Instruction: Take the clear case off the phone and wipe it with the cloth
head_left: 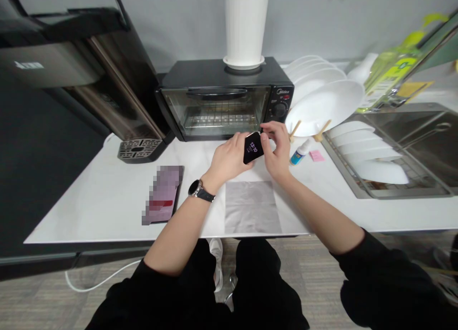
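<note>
From my remote station, I see 2 bare hands at a white counter [89, 196]. The phone [253, 148], its dark screen reading 13:10, is between them, in front of the oven [222, 108] and beyond a grey sheet [252, 208]; I cannot tell whether it touches the counter.

I judge the step in hand to be handling the phone at its upper right corner. The next move, I think, calls for a steady left hold and light right fingertips.

The left hand [231, 157] is clamped on the phone's left side, back upward, fingers forward; a watch [196, 188] circles that wrist. The right hand [277, 151] curls inward, thumb and forefinger at the corner; I cannot tell if they pinch it. Both forearms slant inward from black sleeves.
</note>
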### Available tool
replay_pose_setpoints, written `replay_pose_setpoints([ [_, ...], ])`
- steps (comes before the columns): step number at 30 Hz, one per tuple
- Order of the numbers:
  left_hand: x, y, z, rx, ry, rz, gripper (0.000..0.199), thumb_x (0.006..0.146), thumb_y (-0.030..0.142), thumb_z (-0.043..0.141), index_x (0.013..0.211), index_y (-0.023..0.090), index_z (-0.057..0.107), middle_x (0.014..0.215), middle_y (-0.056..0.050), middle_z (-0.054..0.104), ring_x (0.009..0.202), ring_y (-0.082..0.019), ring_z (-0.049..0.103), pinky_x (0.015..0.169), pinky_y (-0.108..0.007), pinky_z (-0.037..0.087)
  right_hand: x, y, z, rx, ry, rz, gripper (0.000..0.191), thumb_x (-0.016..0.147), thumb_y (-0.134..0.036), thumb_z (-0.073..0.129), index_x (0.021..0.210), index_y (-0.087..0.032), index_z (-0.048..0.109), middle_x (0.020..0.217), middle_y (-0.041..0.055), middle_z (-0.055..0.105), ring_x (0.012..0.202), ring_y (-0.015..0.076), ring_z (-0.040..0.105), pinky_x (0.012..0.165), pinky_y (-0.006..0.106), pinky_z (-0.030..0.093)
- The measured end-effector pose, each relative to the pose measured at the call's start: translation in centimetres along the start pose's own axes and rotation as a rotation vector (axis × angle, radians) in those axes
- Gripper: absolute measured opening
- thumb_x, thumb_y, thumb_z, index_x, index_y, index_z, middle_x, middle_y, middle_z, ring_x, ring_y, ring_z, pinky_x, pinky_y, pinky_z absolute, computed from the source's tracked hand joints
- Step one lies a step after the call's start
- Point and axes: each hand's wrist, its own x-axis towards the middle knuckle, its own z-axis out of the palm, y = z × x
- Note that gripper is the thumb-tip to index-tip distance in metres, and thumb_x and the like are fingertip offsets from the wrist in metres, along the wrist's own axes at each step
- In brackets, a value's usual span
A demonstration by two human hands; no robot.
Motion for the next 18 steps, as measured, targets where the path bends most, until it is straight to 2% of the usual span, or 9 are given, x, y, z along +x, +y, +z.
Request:
replay_pose_setpoints([
  [3,0.0,-0.1,0.0,0.052,-0.042,0.100,0.073,0.092,0.030,0.079,0.155,0.014,0.046,0.137,-0.015,0.067,0.119,-0.032,0.071,0.098,-0.041,0.059,0.3,0.8,0.2,0.165,-0.120,0.218,0.042,0.102,-0.065,0.060,0.105,-0.026,0.073,0.106,0.0062,0.077,0.101,0.0247,0.073,0.094,0.043,0.061],
  [5,0.0,-0.3,-0.1,0.076,-0.042,0.106,0.078,0.091,0.034,0.082,0.156,0.013,0.045,0.137,-0.016,0.067,0.119,-0.033,0.071,0.101,-0.044,0.057,0.4,1.4,0.4,0.238,-0.150,0.311,0.050,0.095,-0.075,0.066,0.097,-0.026,0.074,0.098,0.0042,0.079,0.095,0.0237,0.073,0.093,0.042,0.060],
  [8,0.1,-0.3,-0.3,0.119,0.005,0.042,0.072,0.090,0.037,0.084,0.150,0.015,0.052,0.133,-0.014,0.070,0.120,-0.035,0.069,0.103,-0.045,0.054,0.7,1.8,0.3,0.300,-0.126,0.377,0.058,0.084,-0.083,0.073,0.090,-0.025,0.076,0.093,0.0030,0.079,0.089,0.0223,0.071,0.088,0.040,0.058],
  [10,0.1,-0.3,-0.4,0.131,0.028,0.024,0.062,0.088,0.037,0.084,0.142,0.018,0.058,0.126,-0.011,0.073,0.117,-0.033,0.070,0.098,-0.042,0.054,0.8,1.7,0.1,0.353,-0.121,0.411,0.060,0.080,-0.084,0.077,0.086,-0.025,0.077,0.088,0.0019,0.077,0.082,0.0204,0.067,0.081,0.038,0.056],
  [14,0.1,-0.3,-0.3,0.128,0.048,0.081,0.051,0.088,0.039,0.081,0.131,0.019,0.063,0.118,-0.008,0.075,0.109,-0.029,0.073,0.081,-0.037,0.054,0.9,1.4,-0.2,0.509,-0.107,0.488,0.058,0.072,-0.081,0.086,0.081,-0.024,0.079,0.079,-0.0011,0.070,0.071,0.0146,0.058,0.070,0.031,0.046],
  [18,0.0,-0.6,-0.2,0.146,0.065,0.122,0.051,0.089,0.039,0.079,0.133,0.017,0.063,0.118,-0.008,0.075,0.107,-0.029,0.074,0.078,-0.038,0.054,0.7,1.1,-0.1,0.566,-0.096,0.526,0.058,0.069,-0.080,0.089,0.078,-0.024,0.079,0.074,-0.0029,0.067,0.066,0.0114,0.051,0.064,0.028,0.039],
])
